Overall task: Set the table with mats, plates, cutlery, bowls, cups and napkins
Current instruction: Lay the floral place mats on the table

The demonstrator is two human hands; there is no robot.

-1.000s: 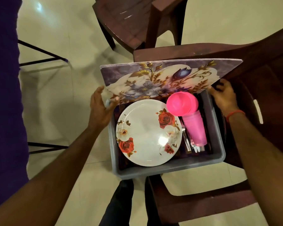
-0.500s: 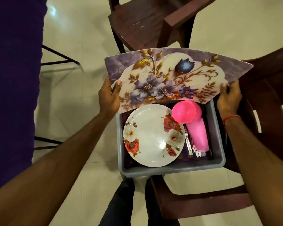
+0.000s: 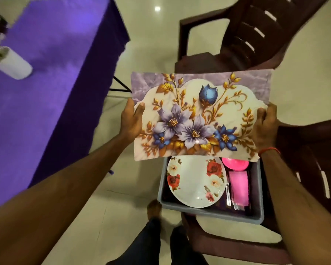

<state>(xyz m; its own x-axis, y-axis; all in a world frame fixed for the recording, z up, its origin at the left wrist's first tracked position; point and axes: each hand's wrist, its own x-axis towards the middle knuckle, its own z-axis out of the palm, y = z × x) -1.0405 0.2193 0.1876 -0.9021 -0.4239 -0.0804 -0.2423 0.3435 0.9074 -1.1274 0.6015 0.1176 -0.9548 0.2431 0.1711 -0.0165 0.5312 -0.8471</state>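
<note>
Your left hand [image 3: 131, 121] and right hand [image 3: 265, 125] each pinch an end of the flat flowery purple mat [image 3: 199, 115], up above the far edge of the grey plastic tub [image 3: 210, 213], so next you likely carry it to the purple-covered table [image 3: 55, 73] and lay it flat.

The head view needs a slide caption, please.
Left hand and right hand hold a floral rectangular placemat over a grey plastic tub of tableware.
</note>
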